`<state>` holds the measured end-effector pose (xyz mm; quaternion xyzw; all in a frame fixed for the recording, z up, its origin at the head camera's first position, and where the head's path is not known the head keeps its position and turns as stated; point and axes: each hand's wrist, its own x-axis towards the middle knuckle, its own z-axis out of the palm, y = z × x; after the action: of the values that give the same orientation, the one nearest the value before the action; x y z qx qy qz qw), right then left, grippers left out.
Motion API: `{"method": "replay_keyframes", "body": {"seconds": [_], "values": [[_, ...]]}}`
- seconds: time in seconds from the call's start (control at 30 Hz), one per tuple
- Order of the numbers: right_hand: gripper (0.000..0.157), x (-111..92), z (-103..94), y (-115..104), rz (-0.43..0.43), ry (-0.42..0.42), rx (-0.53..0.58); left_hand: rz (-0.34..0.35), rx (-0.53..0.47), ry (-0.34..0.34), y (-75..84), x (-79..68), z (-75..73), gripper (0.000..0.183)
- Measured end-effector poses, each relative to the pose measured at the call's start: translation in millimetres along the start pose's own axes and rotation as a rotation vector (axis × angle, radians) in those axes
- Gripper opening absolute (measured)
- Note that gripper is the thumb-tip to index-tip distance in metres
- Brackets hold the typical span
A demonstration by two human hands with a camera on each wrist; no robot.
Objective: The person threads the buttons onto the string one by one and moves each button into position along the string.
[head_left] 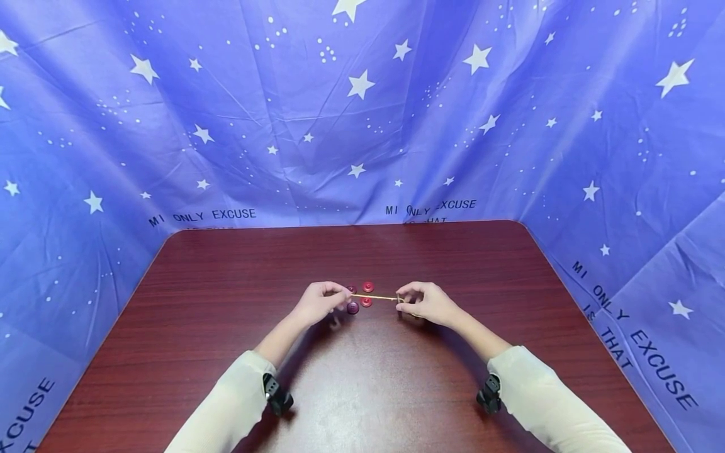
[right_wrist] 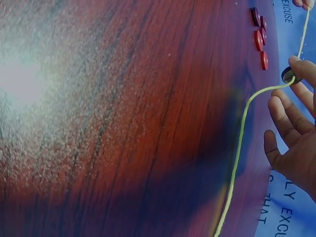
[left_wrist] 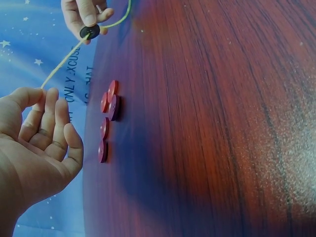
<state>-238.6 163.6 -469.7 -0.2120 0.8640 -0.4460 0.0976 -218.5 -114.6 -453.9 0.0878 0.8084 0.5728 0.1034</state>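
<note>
Yellow string [left_wrist: 64, 62] passes through a dark round button [left_wrist: 94, 32]

Loose buttons [head_left: 368, 287] on bench [head_left: 362, 390], cord [head_left: 372, 297] stretched above it between both grips.
Left grip [head_left: 320, 302] just left of the buttons, right grip [head_left: 430, 303] to their right, a bit farther off. Held button [left_wrist: 94, 29] in right grip, on the cord. Head view: two loose buttons on cord's far side, two on near side. Curtain [head_left: 362, 119] behind bench's far edge, also along left and right sides.
</note>
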Motion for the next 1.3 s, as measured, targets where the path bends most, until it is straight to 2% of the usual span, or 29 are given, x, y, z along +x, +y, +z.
{"method": "replay_keyframes", "body": {"seconds": [0.43, 0.73, 0.97, 1.3], "values": [[0.033, 0, -3.6, 8, 0.047, 0.021, -0.012, -0.014, 0.004, 0.009, -9.7, 2.5, -2.9, 0.02], [0.033, -2, -6.4, 10, 0.07, 0.007, -0.002, -0.008, 0.035, 0.011, 19.3, -16.1, -5.5, 0.022], [0.033, -3, -9.4, 14, 0.075, 0.009, -0.024, -0.012, 0.052, 0.013, 22.1, -20.1, -6.7, 0.023], [0.034, -3, -11.0, 17, 0.068, -0.007, 0.006, -0.01, 0.025, -0.004, 19.6, -21.6, -7.1, 0.023]]}}
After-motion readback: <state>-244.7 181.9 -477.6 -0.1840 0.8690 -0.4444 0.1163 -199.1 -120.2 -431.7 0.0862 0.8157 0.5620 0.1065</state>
